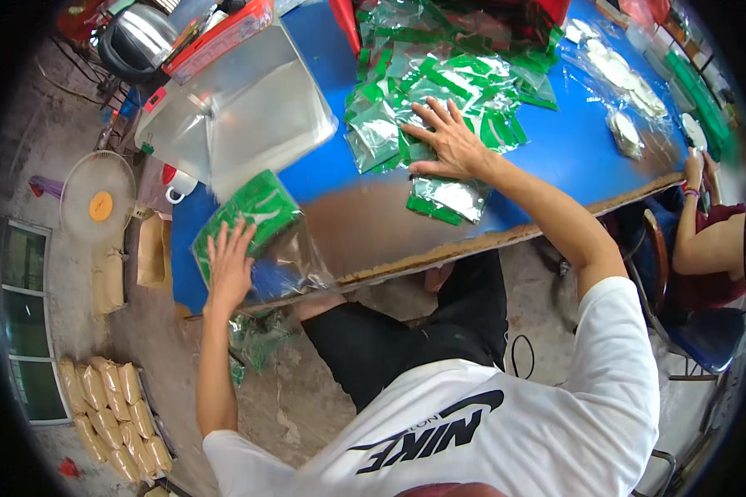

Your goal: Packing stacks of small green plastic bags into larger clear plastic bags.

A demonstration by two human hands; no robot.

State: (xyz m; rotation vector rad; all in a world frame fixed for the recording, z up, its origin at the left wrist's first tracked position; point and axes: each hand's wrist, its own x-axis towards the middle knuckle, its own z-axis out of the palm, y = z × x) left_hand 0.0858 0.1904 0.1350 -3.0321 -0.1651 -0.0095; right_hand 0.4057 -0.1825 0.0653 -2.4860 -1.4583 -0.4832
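My left hand [232,267] lies with fingers outstretched on a clear plastic bag [294,258] at the table's near left edge. Inside the bag, at its far end, sits a stack of green packets [261,201]. My right hand [454,147] is spread, palm down, at the near side of a heap of green and clear plastic packets [472,79]. One packet [448,201] lies just nearer to me than that hand, its green edge toward me. Whether the right palm presses on a packet is hidden.
Flat clear bags [265,124] lie stacked at the far left, by a red box [220,37] and a kettle [137,37]. A mug [179,182] stands at the left edge. White pieces in clear bags [622,74] lie far right, near another person's arm [709,240].
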